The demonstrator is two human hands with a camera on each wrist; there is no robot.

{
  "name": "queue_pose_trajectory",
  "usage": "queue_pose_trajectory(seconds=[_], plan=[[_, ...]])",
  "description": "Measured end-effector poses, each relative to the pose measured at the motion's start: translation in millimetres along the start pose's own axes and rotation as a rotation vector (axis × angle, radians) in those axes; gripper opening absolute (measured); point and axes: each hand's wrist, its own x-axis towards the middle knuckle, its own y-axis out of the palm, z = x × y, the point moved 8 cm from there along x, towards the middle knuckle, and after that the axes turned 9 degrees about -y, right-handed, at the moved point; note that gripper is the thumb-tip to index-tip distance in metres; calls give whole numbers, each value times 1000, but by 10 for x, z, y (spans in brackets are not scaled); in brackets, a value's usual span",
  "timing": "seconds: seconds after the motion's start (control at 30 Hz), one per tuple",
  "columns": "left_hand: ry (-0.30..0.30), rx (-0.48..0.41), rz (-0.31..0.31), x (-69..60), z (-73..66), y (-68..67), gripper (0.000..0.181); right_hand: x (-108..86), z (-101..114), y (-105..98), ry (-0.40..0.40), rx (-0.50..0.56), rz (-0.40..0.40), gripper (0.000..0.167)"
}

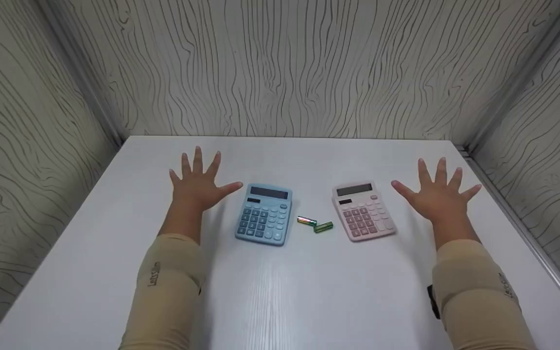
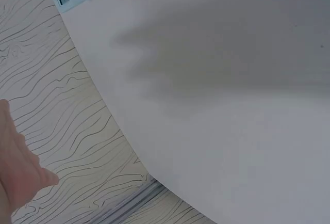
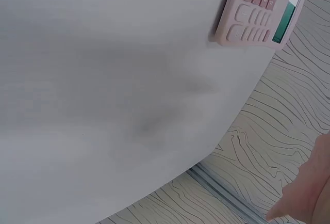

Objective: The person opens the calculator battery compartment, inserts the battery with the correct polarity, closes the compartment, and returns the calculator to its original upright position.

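In the head view, holds the left grip (image 1: 199, 190), a bare hand with straight, widely spread fingers, above the left part of a glossy white surface (image 1: 270, 301), with the thumb tip just beside the upper left corner of a light-blue plastic calculator (image 1: 263, 214). Holds the right grip (image 1: 439, 197), likewise bare, open and fanned out, to the right of a pale-pink plastic calculator (image 1: 364, 212), with the thumb pointing toward its display end. Carries nothing in either. Between the two calculators, lying on the surface: a shiny green-and-orange cylindrical battery (image 1: 306, 221) and a shiny green cylindrical battery (image 1: 323, 227), end near end, too small to tell if touching. On both forearms, beige sleeves (image 1: 168, 291) with dark lettering; at the right one's inner edge, a small black object (image 1: 433, 302), partly hidden. Behind, pale wall panels (image 1: 270, 73) patterned with dark wood-grain lines. In the left wrist view, shows only part of the left grip at the left edge, with a blurred shadow on the surface and a cut-off corner of the light-blue plastic calculator at the top. In the right wrist view, shows part of the right grip at the lower right, well apart from the pale-pink plastic calculator at the upper right.
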Motion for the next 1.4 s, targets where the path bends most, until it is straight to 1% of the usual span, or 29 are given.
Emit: queue_pose_trajectory(seconds=[0.1,0.23,0.4,0.5,0.67,0.87,0.97,1.03,1.13,1.3,1.4], plan=[[10,-16,3,-13,-93,52,96,-1,10,38,3,1,-6,99],[26,-66,12,-45,-230,93,93,3,40,99,6,9,-5,100],[41,-134,33,-94,-436,129,92,3,83,145,-6,15,-17,100],[51,-174,44,-124,-563,174,91,9,108,188,-11,22,-22,99],[60,-243,69,-176,-789,278,88,24,142,272,-5,52,-1,99],[81,-286,71,-249,-1069,410,84,27,164,352,-4,109,43,97],[93,-307,80,-289,-1201,483,83,30,155,379,7,125,51,98],[93,-338,93,-315,-1287,536,83,32,143,404,17,133,53,99],[76,-410,138,-362,-1423,635,81,29,125,469,37,162,69,99],[25,-589,267,-472,-1650,836,76,19,122,604,53,200,105,98],[-1,-674,320,-528,-1757,936,73,15,137,669,50,209,113,98]])
